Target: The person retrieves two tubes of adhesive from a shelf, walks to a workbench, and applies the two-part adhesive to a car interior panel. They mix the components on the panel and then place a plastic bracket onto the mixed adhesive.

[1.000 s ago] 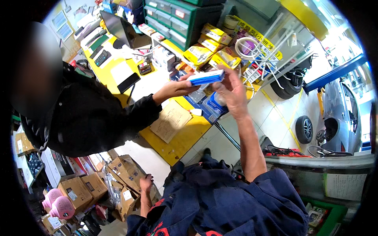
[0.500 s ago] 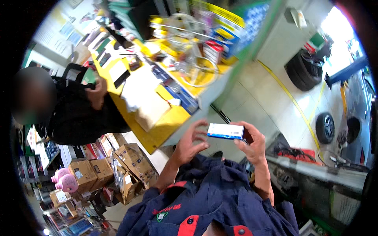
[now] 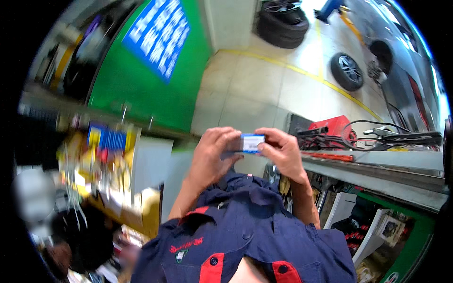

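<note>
Blue-and-white box [image 3: 252, 143], small and rectangular, is held between both hands in front of the wearer's torso, its pale printed face turned toward the wearer. Right hand [image 3: 282, 153]: closed on the right end of the box, thumb pressed against the printed face. Left hand [image 3: 213, 152]: curled around the left end, fingers above, thumb below; motion blur obscures the exact contact. Navy jacket [image 3: 250, 226], red-trimmed, lies directly below the hands.

Right of the hands, a grey tabletop [image 3: 398, 158] carries black cables [image 3: 347, 137] and a red casing [image 3: 332, 127]. Nearer the wearer, below that surface, is a green cabinet [image 3: 417, 236] with stored items. Left of the hands, a yellow tabletop [image 3: 151, 214] bears blurred goods. Beyond the left hand stands a green panel [image 3: 153, 94] with a blue sign [image 3: 160, 37]. Straight beyond the hands extends the tiled floor [image 3: 250, 80]; farther right, a wheel [image 3: 347, 70] lies near a grey car [image 3: 408, 80]. Stacked tyres [image 3: 283, 30] occupy the far side.
</note>
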